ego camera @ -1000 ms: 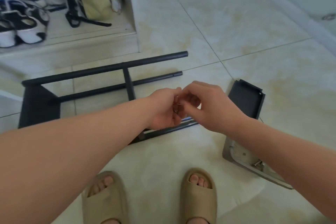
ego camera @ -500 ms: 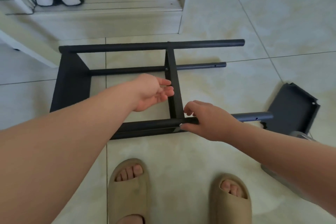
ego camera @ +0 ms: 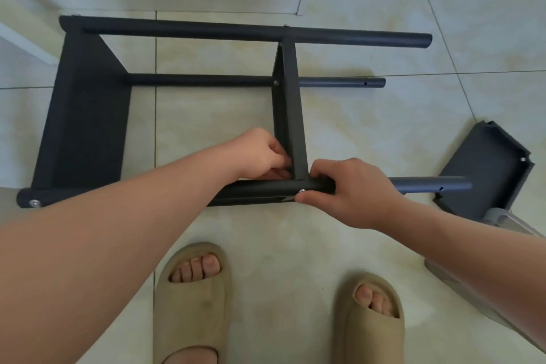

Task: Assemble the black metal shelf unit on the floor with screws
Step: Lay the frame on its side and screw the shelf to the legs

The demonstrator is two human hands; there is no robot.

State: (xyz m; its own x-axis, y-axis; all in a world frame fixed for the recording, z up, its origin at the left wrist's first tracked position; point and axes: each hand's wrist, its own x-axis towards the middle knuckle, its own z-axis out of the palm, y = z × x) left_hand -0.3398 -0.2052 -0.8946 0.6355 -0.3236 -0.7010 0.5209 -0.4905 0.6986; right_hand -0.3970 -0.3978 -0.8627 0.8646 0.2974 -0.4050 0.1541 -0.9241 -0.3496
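The black shelf unit (ego camera: 85, 115) lies on its side on the tiled floor (ego camera: 369, 133), filling the left and centre of the frame, with its solid end panel at the left and its long tubes running out to the right. A middle panel (ego camera: 291, 109) crosses from the far tube (ego camera: 251, 32) at the top down to the near tube (ego camera: 260, 188) in the centre. The right hand (ego camera: 351, 189) wraps its fingers over the near tube just right of that joint, and its thumb presses beside a silver screw (ego camera: 302, 191) on the tube's front. The left hand (ego camera: 260, 154) sits in the corner to the left of the middle panel, its fingers curled with the tips against the panel's face; whether they pinch anything small cannot be told. Another screw head (ego camera: 35, 203) shows at the unit's lower left corner. A loose black panel (ego camera: 490, 168) lies at the right of the frame, touching the end of the near tube, with a clear plastic piece (ego camera: 502, 220) below it, partly hidden by the right forearm. Two tan sandals (ego camera: 192, 298) show at the bottom of the frame.
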